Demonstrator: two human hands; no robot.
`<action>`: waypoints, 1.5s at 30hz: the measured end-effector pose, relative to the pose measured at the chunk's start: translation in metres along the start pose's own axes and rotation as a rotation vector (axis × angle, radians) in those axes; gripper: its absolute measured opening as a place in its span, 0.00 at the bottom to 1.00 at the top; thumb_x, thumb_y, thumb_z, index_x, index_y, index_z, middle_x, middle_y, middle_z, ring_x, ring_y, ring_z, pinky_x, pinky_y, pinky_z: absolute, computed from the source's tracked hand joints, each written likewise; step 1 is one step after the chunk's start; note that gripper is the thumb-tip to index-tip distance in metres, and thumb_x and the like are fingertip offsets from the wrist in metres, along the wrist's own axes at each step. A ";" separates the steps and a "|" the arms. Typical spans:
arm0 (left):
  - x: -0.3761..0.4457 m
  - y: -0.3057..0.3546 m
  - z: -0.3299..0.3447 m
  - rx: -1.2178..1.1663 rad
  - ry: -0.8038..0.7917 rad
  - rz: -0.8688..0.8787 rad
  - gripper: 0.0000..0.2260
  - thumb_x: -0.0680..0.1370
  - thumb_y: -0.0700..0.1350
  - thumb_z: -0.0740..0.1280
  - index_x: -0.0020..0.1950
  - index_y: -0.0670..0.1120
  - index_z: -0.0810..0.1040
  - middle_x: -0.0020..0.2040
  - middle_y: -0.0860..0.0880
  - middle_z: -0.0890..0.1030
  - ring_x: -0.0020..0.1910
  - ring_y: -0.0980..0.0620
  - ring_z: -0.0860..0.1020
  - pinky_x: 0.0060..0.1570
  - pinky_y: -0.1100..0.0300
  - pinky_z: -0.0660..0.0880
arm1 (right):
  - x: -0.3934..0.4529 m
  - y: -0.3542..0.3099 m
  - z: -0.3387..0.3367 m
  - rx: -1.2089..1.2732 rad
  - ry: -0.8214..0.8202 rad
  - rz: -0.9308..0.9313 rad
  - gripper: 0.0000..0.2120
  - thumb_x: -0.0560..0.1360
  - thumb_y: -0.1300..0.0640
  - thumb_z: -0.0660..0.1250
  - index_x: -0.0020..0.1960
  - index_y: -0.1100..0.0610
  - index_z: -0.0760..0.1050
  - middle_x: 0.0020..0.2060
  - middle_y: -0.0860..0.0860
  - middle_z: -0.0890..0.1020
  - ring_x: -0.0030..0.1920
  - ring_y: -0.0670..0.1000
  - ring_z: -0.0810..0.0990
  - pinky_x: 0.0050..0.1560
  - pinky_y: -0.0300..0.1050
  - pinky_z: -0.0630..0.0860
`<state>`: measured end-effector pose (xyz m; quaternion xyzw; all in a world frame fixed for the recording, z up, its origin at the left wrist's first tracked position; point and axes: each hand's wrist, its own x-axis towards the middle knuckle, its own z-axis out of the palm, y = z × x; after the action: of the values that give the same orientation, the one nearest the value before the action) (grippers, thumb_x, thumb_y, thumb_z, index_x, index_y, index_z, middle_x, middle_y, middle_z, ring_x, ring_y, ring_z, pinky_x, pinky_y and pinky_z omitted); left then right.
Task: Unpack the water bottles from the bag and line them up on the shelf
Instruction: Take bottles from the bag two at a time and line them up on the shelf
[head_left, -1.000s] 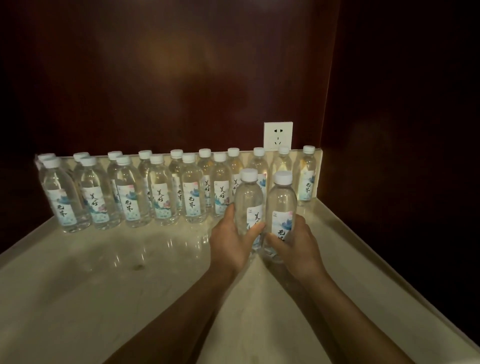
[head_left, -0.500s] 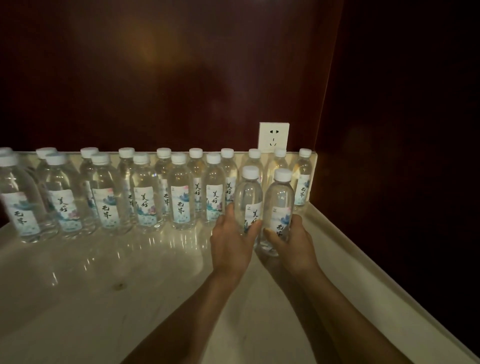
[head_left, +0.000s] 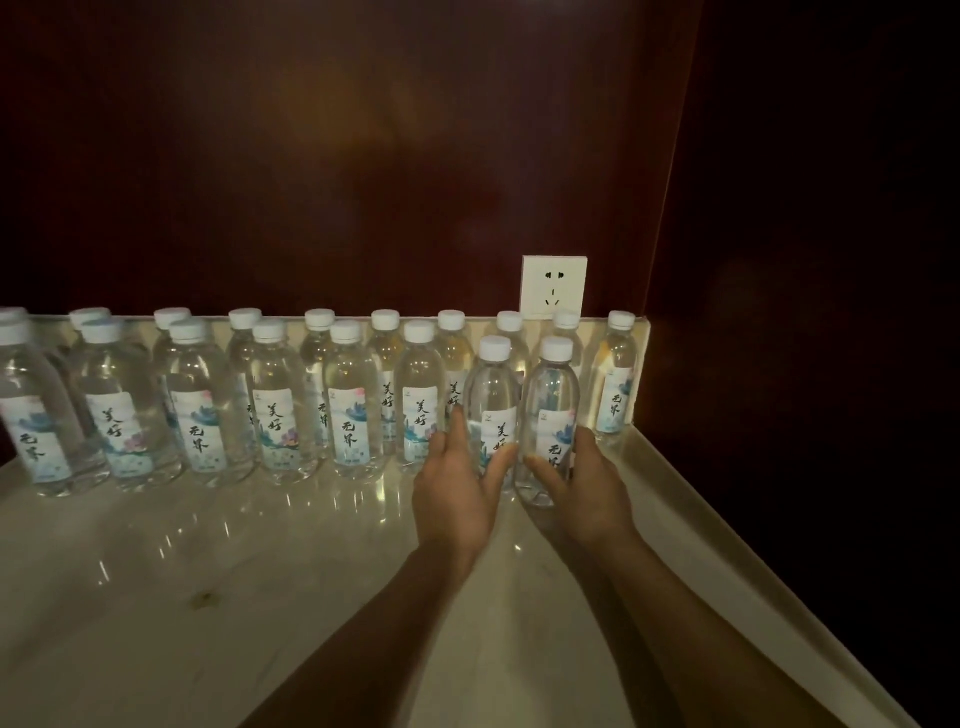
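Several clear water bottles with white caps stand in two rows along the back of a pale marble shelf (head_left: 260, 571). My left hand (head_left: 457, 493) holds one upright bottle (head_left: 493, 395) at the right end of the front row, thumb and fingers round its lower part. My right hand (head_left: 582, 488) holds the bottle beside it (head_left: 553, 400), also upright, its base on the shelf. A single back-row bottle (head_left: 615, 374) stands in the far right corner. No bag is in view.
A white wall socket (head_left: 554, 287) sits on the dark wood back wall above the bottles. A dark side wall closes the right. The shelf's raised right edge (head_left: 727, 545) runs toward me.
Both hands have pushed their two bottles a little farther back toward the front row. The view has shifted, showing more bottles at the left.
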<state>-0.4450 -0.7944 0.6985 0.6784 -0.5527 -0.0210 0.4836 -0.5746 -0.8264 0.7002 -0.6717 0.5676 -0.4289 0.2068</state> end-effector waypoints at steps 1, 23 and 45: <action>0.000 0.001 0.001 0.008 0.012 0.003 0.36 0.79 0.62 0.62 0.82 0.50 0.53 0.78 0.44 0.66 0.77 0.44 0.65 0.72 0.48 0.66 | 0.004 0.001 0.001 -0.011 0.006 -0.005 0.16 0.77 0.47 0.69 0.61 0.48 0.68 0.52 0.46 0.83 0.49 0.48 0.82 0.52 0.55 0.81; 0.021 0.011 0.027 0.151 0.080 -0.079 0.31 0.81 0.59 0.61 0.79 0.44 0.60 0.68 0.42 0.73 0.63 0.45 0.76 0.57 0.54 0.75 | 0.043 0.010 0.028 -0.124 0.079 -0.058 0.26 0.78 0.43 0.65 0.69 0.57 0.65 0.62 0.57 0.78 0.59 0.60 0.78 0.57 0.53 0.76; 0.016 0.007 0.040 0.127 0.097 -0.252 0.22 0.77 0.55 0.70 0.65 0.44 0.71 0.60 0.45 0.79 0.58 0.46 0.80 0.57 0.52 0.77 | 0.040 0.009 0.027 -0.122 0.076 -0.042 0.40 0.75 0.45 0.70 0.77 0.64 0.56 0.69 0.61 0.71 0.65 0.61 0.75 0.59 0.52 0.75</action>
<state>-0.4666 -0.8315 0.6906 0.7719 -0.4393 -0.0140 0.4594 -0.5586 -0.8726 0.6923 -0.6779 0.5859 -0.4230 0.1349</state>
